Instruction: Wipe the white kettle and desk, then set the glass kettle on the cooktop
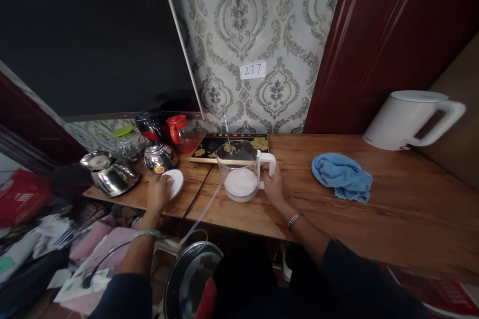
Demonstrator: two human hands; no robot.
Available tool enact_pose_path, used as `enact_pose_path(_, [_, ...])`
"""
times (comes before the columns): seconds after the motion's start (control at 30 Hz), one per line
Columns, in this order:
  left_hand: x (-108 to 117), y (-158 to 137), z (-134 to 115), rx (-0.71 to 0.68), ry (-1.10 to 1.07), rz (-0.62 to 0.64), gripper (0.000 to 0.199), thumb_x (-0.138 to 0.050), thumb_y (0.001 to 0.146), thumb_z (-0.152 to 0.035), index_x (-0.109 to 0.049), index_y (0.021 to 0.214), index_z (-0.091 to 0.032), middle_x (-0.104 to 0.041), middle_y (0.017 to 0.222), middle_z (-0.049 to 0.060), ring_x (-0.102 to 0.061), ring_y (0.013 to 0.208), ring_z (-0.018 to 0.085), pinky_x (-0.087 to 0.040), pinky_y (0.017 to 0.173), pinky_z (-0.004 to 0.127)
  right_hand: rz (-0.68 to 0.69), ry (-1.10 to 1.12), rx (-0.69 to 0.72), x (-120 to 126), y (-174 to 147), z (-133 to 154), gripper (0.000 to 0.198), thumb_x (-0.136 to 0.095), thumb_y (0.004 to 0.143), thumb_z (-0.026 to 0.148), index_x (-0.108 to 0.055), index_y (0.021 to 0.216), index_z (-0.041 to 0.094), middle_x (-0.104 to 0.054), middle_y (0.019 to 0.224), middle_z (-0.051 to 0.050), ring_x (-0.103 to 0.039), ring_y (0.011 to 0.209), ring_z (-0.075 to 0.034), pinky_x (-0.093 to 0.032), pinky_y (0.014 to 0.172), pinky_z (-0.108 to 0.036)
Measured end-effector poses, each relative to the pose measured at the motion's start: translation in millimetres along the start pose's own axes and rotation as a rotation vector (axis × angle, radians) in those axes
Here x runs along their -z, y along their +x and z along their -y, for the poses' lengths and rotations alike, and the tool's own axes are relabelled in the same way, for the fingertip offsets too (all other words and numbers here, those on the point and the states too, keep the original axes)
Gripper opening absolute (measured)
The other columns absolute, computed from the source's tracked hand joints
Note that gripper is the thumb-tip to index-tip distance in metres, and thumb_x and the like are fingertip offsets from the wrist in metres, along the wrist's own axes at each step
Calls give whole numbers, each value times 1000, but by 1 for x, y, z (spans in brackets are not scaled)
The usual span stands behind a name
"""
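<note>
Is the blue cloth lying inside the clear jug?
No, the blue cloth lies on the wooden table, to the right of the clear jug.

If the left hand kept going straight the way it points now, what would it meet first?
The left hand rests on a white lid and points up-right across the wooden table. Past the lid, probably the small steel teapot, though depth is unclear.

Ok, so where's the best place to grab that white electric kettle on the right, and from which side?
Take the white electric kettle by its handle, coming from the right. The handle is a big open loop sticking out on the right side, away from the body, with room for fingers to wrap through. The kettle stands upright on the wooden table with nothing crowding that side.
</note>
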State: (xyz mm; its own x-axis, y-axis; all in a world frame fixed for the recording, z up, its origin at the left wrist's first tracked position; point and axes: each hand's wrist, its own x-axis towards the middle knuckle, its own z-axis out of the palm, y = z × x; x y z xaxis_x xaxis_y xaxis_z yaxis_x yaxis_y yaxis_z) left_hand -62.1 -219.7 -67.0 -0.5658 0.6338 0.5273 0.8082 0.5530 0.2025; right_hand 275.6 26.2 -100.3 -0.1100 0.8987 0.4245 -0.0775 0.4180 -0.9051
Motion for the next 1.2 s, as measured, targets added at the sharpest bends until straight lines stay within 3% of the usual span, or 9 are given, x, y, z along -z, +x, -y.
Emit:
enact_pose_path(0.13, [-10, 3, 6, -8, 76, 75, 25, -49, 84, -29, -70, 85, -16, -70, 99, 18, -66, 97, 31, -55, 91, 44, 33, -3, 14, 1, 2, -4, 11, -50, 77, 27, -54, 87, 26, -65, 83, -3, -62, 83, -24, -53, 85, -41])
enact_pose_path(0.27, [-14, 5, 5, -20, 155, 151, 28, -46, 90, -26, -71, 89, -15, -71, 102, 19, -68, 98, 30, -55, 91, 43, 192, 2, 39, 11, 4, -12, 24, -56, 79, 31, -60, 102, 23, -70, 100, -8, -65, 94, -26, -54, 93, -45])
enact_pose_path(0.43, [-4, 5, -1, -24, 246, 227, 28, -47, 93, -25, -72, 97, -13, -71, 105, 19, -69, 99, 30, -53, 91, 40, 396, -87, 95, 51, 2, -26, 58, -66, 75, 36, -58, 131, 23, -65, 135, -13, -61, 123, -31, -49, 108, -49])
enact_pose_path(0.53, [4, 9, -11, -20, 297, 188, 28, -53, 92, -30, -74, 101, -14, -71, 106, 19, -67, 103, 33, -52, 91, 43, 449, -158, 83, 82, 3, -34, 56, -65, 77, 40, -62, 130, 23, -65, 136, -14, -63, 122, -32, -50, 108, -51])
enact_pose_path(0.6, [7, 18, -25, -44, 313, 117, 31, -51, 93, -30, -75, 105, -15, -72, 108, 18, -65, 106, 34, -52, 92, 45, 484, -198, 24, 95, 5, -38, 50, -62, 80, 42, -65, 126, 23, -70, 127, -12, -68, 111, -30, -54, 101, -50])
enact_pose_path(0.77, [-7, 71, -86, -215, 197, 116, 44, -41, 96, -17, -73, 127, -17, -73, 109, 16, -64, 103, 29, -51, 95, 41, 517, -175, -63, 92, 4, -39, 53, -61, 83, 48, -65, 128, 21, -75, 117, -13, -71, 98, -29, -58, 91, -48])
enact_pose_path(0.93, [-45, 140, -141, -272, 142, 284, 57, -45, 89, -5, -65, 141, -18, -73, 122, 15, -62, 112, 26, -51, 100, 36, 569, -200, -76, 83, -1, -34, 49, -57, 89, 53, -69, 124, 20, -77, 114, -13, -72, 101, -30, -58, 90, -46])
enact_pose_path(1.07, [-75, 181, -158, -239, 132, 406, 56, -48, 87, -3, -70, 136, -20, -75, 120, 16, -66, 111, 26, -51, 101, 36, 591, -228, -41, 87, -1, -28, 49, -57, 91, 53, -71, 123, 20, -77, 114, -14, -72, 102, -31, -58, 91, -46])
enact_pose_path(1.2, [-101, 209, -156, -238, 96, 426, 51, -54, 84, -4, -75, 127, -21, -76, 118, 16, -67, 110, 29, -52, 100, 38, 617, -236, -28, 89, -3, -23, 45, -58, 92, 51, -72, 125, 24, -75, 122, -13, -71, 110, -32, -58, 96, -47])
